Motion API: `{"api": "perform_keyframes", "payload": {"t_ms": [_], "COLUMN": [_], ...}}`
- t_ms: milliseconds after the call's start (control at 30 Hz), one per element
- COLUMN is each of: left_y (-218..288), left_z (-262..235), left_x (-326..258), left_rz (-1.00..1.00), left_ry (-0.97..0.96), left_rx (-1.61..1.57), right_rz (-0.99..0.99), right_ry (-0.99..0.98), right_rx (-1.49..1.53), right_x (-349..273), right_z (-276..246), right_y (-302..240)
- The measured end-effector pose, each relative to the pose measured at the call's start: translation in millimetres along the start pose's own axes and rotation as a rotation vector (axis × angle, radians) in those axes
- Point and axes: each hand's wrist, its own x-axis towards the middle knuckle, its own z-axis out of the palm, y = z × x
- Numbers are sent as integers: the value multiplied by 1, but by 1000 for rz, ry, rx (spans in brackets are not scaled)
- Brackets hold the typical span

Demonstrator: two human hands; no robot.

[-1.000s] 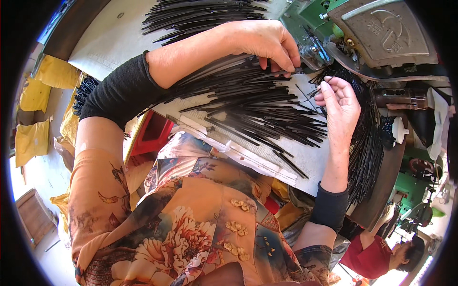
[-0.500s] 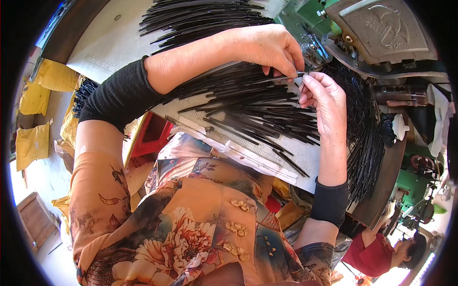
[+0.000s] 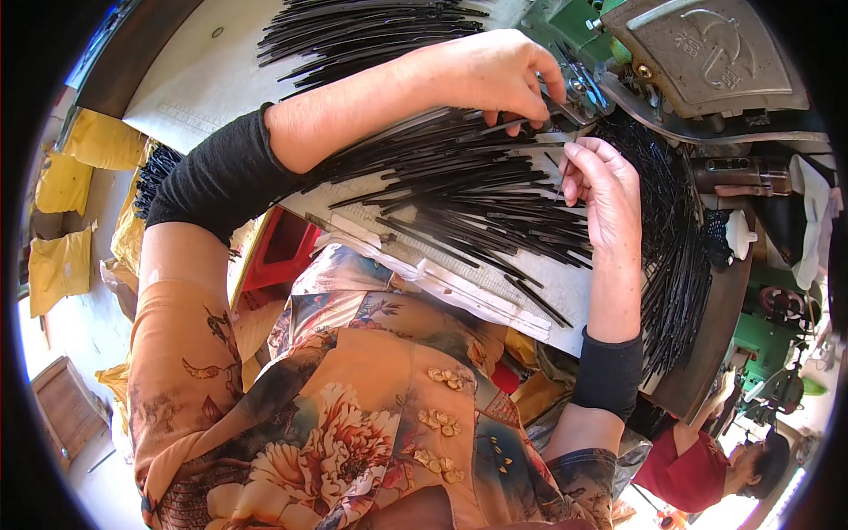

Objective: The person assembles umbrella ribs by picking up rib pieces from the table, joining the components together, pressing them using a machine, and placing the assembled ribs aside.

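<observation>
Long thin black strips lie across the pale work table under my hands. My left hand reaches across from the left, its fingers closed around a thin black strip just above the others. A little to the right, my right hand is held up with thumb and forefinger pinched together and the other fingers curled. A fine dark line runs near its fingertips, too thin to make out. Both hands are close to the metal parts of a green machine.
Another bundle of black strips lies at the far side, and a dense heap hangs along the right edge. A metal plate stands far right. A red stool is below the table. A person in red sits lower right.
My left hand has drawn up and slightly left, away from my right hand's fingertips, so a gap separates them. My right hand stays almost in place.
</observation>
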Motion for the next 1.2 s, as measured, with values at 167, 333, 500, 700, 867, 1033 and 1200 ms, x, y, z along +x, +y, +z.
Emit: {"api": "perform_keyframes", "payload": {"t_ms": [167, 333, 500, 700, 867, 1033, 1200], "left_y": [-20, -19, -8, -9, -16, -12, -6], "left_z": [-10, -15, -17, -23, -22, -21, -20], "left_x": [6, 5, -1, -6, -2, -5, -8], "left_rz": [13, 76, -1, -20, 95, 136, 122], "left_ry": [-49, -88, -63, -64, -4, 36, 35], "left_rx": [-153, -197, -10, 160, 195, 252, 273], "right_rz": [72, 10, -50, -100, -145, -164, -184], "right_ry": [-13, 22, -3, -25, -50, -32, 4], "right_rx": [-163, -243, -242, -184, -167, -159, -156], "right_x": [-1, -1, -1, -2, 1, 4, 6], "right_z": [-2, -8, -9, -4, 2, 6, 7], "right_y": [-5, -4, -2, -9, -14, -17, -18]}}
